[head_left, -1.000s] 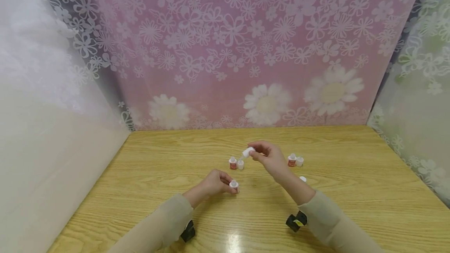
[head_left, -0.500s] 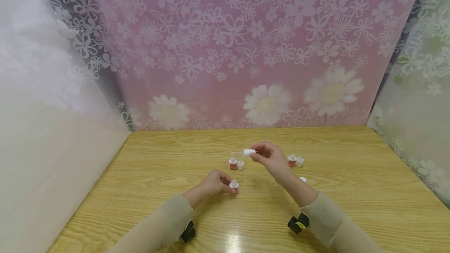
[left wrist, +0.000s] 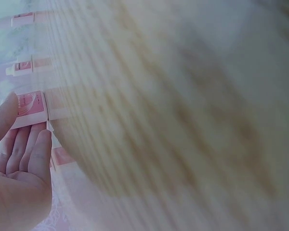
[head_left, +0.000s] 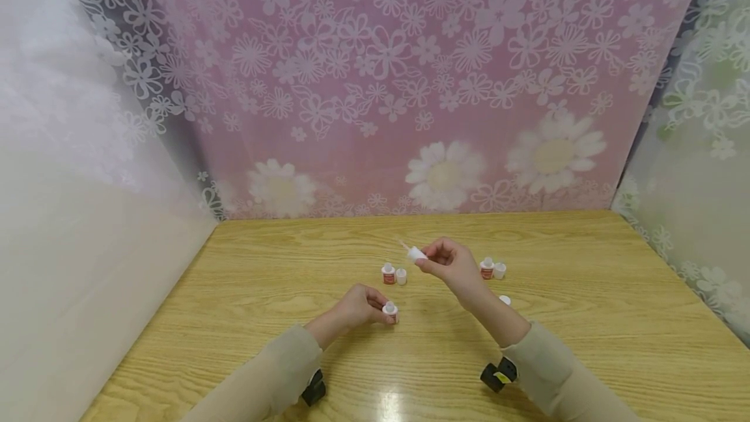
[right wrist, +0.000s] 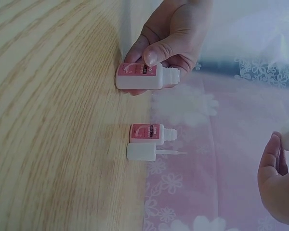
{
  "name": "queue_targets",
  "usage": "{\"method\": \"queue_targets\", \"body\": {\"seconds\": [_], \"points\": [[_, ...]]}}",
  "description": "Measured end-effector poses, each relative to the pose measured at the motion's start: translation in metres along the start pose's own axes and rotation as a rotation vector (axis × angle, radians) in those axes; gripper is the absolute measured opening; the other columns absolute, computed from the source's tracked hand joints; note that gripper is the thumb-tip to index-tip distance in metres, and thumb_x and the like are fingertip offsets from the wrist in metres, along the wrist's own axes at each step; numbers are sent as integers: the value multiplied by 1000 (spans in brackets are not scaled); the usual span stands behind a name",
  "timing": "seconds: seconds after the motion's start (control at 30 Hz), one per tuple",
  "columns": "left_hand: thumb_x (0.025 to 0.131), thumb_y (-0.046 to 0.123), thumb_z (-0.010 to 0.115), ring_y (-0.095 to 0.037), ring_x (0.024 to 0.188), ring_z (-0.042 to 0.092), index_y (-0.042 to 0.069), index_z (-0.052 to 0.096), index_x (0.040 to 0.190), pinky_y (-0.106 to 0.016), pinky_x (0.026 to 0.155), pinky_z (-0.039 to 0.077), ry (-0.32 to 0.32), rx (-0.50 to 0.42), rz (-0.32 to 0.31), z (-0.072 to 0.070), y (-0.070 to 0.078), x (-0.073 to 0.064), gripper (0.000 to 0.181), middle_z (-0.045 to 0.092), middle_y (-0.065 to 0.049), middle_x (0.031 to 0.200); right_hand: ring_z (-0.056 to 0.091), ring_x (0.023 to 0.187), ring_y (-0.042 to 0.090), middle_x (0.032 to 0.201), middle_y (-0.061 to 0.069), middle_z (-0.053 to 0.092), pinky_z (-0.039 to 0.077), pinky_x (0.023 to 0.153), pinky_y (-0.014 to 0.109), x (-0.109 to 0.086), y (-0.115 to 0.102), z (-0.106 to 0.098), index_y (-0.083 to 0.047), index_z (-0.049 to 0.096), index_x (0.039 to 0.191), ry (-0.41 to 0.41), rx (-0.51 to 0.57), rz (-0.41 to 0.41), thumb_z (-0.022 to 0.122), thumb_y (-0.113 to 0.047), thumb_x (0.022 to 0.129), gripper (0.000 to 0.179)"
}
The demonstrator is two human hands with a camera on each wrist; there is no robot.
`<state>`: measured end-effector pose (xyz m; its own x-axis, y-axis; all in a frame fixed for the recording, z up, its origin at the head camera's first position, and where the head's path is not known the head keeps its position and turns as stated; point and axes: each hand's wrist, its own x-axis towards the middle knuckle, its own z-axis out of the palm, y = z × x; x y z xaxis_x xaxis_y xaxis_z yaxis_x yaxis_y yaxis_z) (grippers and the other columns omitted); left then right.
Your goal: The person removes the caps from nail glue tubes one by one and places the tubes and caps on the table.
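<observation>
My left hand (head_left: 359, 305) grips a small white brush-on bottle (head_left: 390, 313) with a red label, upright at the table surface. Its neck is uncapped, and in the left wrist view the thumb lies on the label side of the bottle (left wrist: 31, 106). Raised above the table, my right hand (head_left: 454, 267) pinches a white brush cap (head_left: 416, 254) by its thumb and fingers; the thin brush points up and to the left. Just behind the gripped bottle, a second uncapped bottle (right wrist: 145, 133) stands beside its own cap (right wrist: 141, 151), brush upward.
Another uncapped bottle (head_left: 487, 268) and its white cap (head_left: 499, 270) stand at the right on the wood-grain table (head_left: 234, 318). A further white thing (head_left: 505, 300) is mostly hidden behind my right wrist. A pink flowered sheet (head_left: 363, 83) hangs behind the table.
In my right hand the brush cap has turned, its brush swinging from down-left through level to up-left. My left hand and the gripped bottle have stayed in place.
</observation>
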<state>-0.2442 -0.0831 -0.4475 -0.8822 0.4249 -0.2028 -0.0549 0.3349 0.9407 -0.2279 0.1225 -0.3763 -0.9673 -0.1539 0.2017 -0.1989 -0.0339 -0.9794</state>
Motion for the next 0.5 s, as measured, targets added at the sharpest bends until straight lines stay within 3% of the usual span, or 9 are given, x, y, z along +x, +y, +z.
{"method": "queue_targets", "body": {"seconds": [0.23, 0.5], "points": [[68, -3, 73, -14, 69, 62, -4, 64, 82, -24, 61, 46, -5, -15, -7, 0, 2, -1, 16, 66, -12, 76, 56, 75, 14, 95, 14, 57, 47, 65, 24, 0, -1, 0, 4, 49, 75, 12, -23, -3, 64, -1, 79, 17], [69, -4, 71, -15, 70, 62, -4, 64, 83, -25, 62, 47, -11, -21, -10, 0, 1, 0, 15, 66, -12, 76, 56, 78, 13, 91, 9, 57, 47, 70, 28, 0, 1, 0, 0, 49, 72, 29, -24, 21, 63, 0, 80, 16]]}}
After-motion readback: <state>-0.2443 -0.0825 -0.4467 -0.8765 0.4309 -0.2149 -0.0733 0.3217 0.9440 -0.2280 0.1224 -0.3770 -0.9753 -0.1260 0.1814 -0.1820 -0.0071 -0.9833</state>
